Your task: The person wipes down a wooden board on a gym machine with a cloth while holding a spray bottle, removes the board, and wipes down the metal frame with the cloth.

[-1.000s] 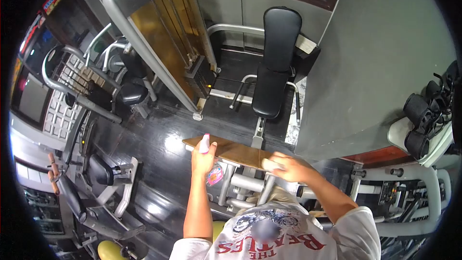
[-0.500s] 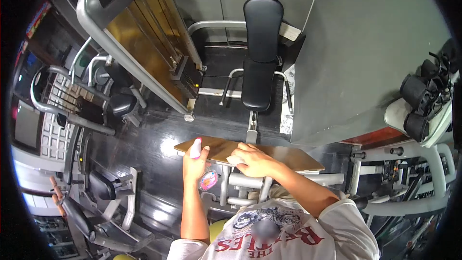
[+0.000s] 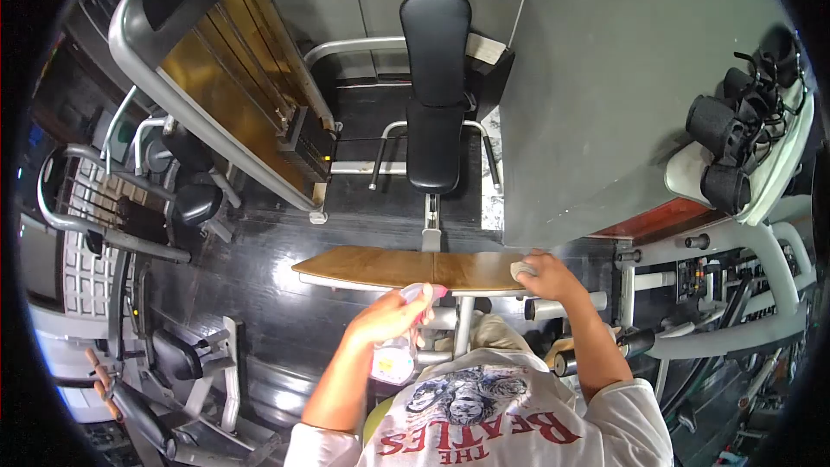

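Note:
My left hand [image 3: 391, 316] is wrapped round the neck of a spray bottle [image 3: 393, 363], whose pink and white head points to the right. The clear body with a colourful label hangs below the fingers. At the right end of a brown, shiny panel [image 3: 380, 266], my right hand [image 3: 549, 277] presses a pale cloth [image 3: 521, 270] on the surface. The panel is part of a gym machine with grey tubes directly in front of me. Part of the cloth is hidden under my fingers.
Ahead stands a black padded seat [image 3: 434, 147] beside a tall weight-stack machine [image 3: 216, 78]. More gym machines are at the left, including a black pad [image 3: 199, 203]. On the right, black straps [image 3: 722, 130] lie on a white holder by the grey wall [image 3: 596, 104].
My right hand has slid with the cloth from the panel's middle to its right end. My left hand has moved right and lower with the bottle, which has turned. The view has shifted slightly.

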